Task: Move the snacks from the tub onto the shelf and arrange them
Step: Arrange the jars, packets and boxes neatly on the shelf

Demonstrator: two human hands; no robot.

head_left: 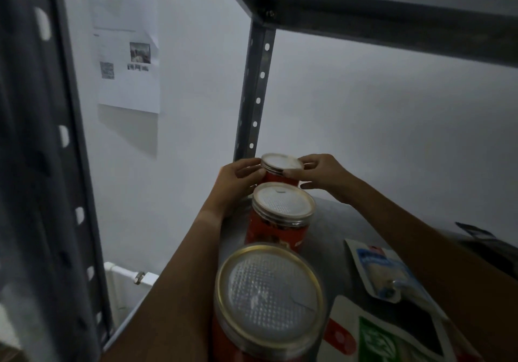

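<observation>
Both your hands, left hand (241, 175) and right hand (316, 176), grasp the far jar (281, 166). Seat it at 12 o'clock of the middle jar (281, 213), row straight.

Storeroom or stock area, likely small shop backroom or pantry. Grey slotted-angle metal rack (253, 95) with punched uprights, steel shelf (350, 221) and another level above. Shelf holds packaged snacks: red jars (280, 221) with foil-sealed lids in a row, flat pouches (384, 272) beside them. Plain white wall behind, printed notice (129, 61) with photo and QR-like block taped to it. Dim lighting.
</observation>
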